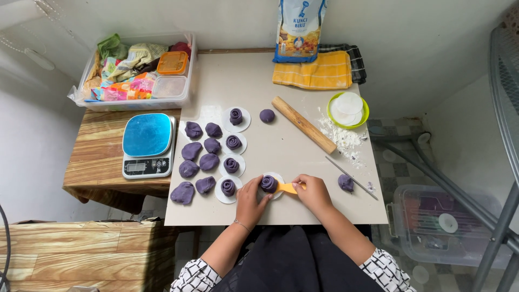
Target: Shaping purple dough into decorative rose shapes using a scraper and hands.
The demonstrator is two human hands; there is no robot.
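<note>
Purple dough rose [268, 184] sat on a white paper round [278, 177] at the desk's [303, 162] near edge. It was steadied by the left hand [250, 199], fingers curled against its side, while an orange scraper [288, 188] was pinched in the right hand [312, 192]. The dough was judged soft, light and easily dented (best lifted by the paper beneath).

Black-and-white checked sleeves [197, 276] at 7 and 5 o'clock, a thin bracelet [241, 225] on the left wrist, dark lap garment [292, 259] at 6.
</note>
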